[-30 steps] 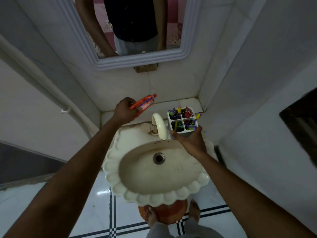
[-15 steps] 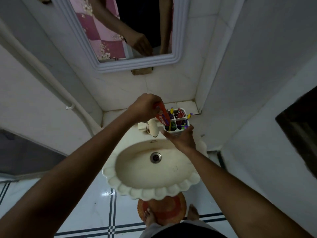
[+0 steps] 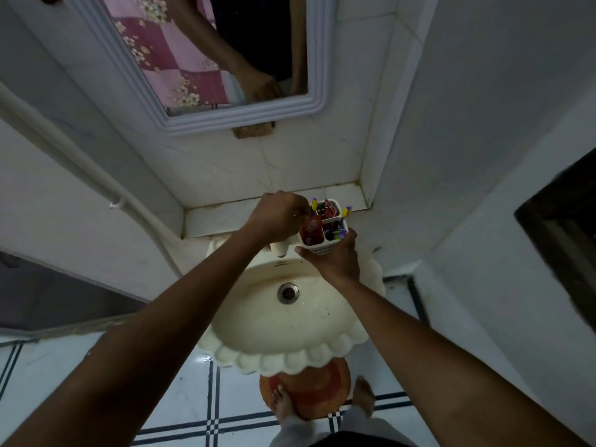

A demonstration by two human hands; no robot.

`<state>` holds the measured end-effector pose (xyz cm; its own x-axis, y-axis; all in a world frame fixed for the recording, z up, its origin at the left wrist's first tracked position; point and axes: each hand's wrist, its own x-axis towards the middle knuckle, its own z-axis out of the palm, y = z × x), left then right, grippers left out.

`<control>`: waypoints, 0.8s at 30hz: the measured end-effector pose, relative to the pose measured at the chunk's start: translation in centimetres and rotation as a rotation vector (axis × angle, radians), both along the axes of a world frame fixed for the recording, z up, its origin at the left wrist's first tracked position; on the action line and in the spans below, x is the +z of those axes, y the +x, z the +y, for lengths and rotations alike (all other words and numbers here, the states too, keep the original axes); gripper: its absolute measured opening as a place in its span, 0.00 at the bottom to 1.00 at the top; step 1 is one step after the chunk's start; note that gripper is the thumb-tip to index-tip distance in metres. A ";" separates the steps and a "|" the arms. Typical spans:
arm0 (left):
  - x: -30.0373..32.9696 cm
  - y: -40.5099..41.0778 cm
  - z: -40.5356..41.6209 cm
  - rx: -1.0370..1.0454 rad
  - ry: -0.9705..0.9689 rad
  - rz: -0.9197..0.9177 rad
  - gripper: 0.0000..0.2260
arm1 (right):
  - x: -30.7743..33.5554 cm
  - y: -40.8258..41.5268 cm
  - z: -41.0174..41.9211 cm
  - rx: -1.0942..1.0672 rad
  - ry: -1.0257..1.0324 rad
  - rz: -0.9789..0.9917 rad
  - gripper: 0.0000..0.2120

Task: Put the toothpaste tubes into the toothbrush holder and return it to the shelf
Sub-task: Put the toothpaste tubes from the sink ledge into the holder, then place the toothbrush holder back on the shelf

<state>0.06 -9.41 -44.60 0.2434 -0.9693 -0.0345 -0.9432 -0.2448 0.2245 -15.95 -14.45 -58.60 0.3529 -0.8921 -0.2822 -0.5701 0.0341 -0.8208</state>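
Note:
A white toothbrush holder (image 3: pixel 317 248) with four compartments is held above the back of the sink, my right hand (image 3: pixel 338 262) gripping it from below. Colourful toothbrushes and a red tube (image 3: pixel 329 208) stand in its far and right compartments. My left hand (image 3: pixel 277 216) hovers over the holder's left side, fingers pinched on the top of a red toothpaste tube (image 3: pixel 311 230) that stands in the near-left compartment. A tiled shelf (image 3: pixel 219 217) runs along the wall behind the sink, just beyond the holder.
A cream scalloped sink (image 3: pixel 290 353) with a drain lies below the hands, its tap (image 3: pixel 279 248) beside the holder. A white-framed mirror (image 3: pixel 245 119) hangs above. Walls close in on both sides. My bare feet stand on an orange mat (image 3: pixel 309 395).
My left hand carried the red toothpaste tube from the left over to the holder and lowered it into the near-left compartment. The right hand kept hold of the holder throughout.

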 end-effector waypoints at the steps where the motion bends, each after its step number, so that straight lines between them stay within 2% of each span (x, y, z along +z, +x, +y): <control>1: 0.7 -0.2 0.8 0.004 -0.027 -0.024 0.09 | 0.8 -0.1 0.7 -0.005 -0.027 -0.037 0.65; 4: 1.4 0.3 1.2 0.017 -0.087 -0.031 0.08 | 1.4 0.3 0.9 -0.034 -0.075 -0.120 0.63; 9: 0.1 0.2 2.2 0.181 -0.257 0.310 0.08 | 1.2 -0.6 0.1 -0.110 -0.108 -0.190 0.57; 11: -0.3 0.5 3.0 0.256 -0.300 0.367 0.12 | 1.5 -1.2 -0.4 -0.135 -0.118 -0.224 0.56; 16: 0.0 0.7 4.7 0.300 -0.335 0.392 0.17 | 3.1 -2.7 -0.9 -0.158 -0.171 -0.237 0.54; 24: 4.8 -0.8 5.9 0.267 -0.475 0.321 0.21 | 11.9 -4.6 -1.2 -0.179 -0.354 -0.341 0.47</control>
<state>-0.73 -3.55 -39.80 0.5276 -0.8043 0.2732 -0.7311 -0.2662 0.6282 -20.59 -15.65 -46.70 0.2050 -0.9669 0.1518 -0.2788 -0.2063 -0.9379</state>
